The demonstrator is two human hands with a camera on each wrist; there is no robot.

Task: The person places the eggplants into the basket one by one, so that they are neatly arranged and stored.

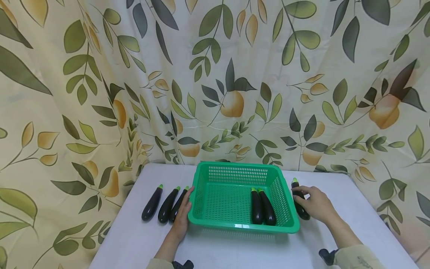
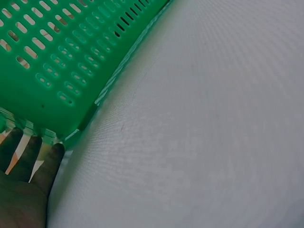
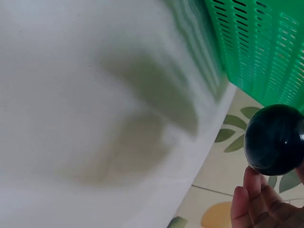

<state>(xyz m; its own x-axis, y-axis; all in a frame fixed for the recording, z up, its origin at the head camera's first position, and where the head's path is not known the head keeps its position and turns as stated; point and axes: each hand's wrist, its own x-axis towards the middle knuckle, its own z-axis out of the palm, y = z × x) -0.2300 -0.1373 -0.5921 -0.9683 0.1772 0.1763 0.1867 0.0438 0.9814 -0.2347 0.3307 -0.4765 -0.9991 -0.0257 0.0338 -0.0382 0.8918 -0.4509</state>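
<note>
My right hand [image 1: 314, 203] held one dark eggplant [image 1: 304, 212] with the thumb and the fingers bent around its middle part, just beside the right wall of the green basket [image 1: 221, 201]. Its green stem pointed away from me. Whether its round end was touching the white table [image 1: 242, 250], I could not tell. My left hand [image 1: 181, 218] was on the opposite side, well apart from the right one, its fingers rather straight and laid against the left wall; it did not grasp anything. Inside the basket, a pair of eggplants [image 1: 256, 209] lay side by side toward the right, and a group of three eggplants [image 1: 167, 207] lay on the table to the left, near my left hand.

For a good hold, I judged that the pinch should be firm but gentle, because such glossy skin could slip or be bruised. Gripping at the middle seemed right to me, since the lower end looked heavier. The left palm needed only a light pressure, enough to steady the basket without pushing it sideways.
</note>
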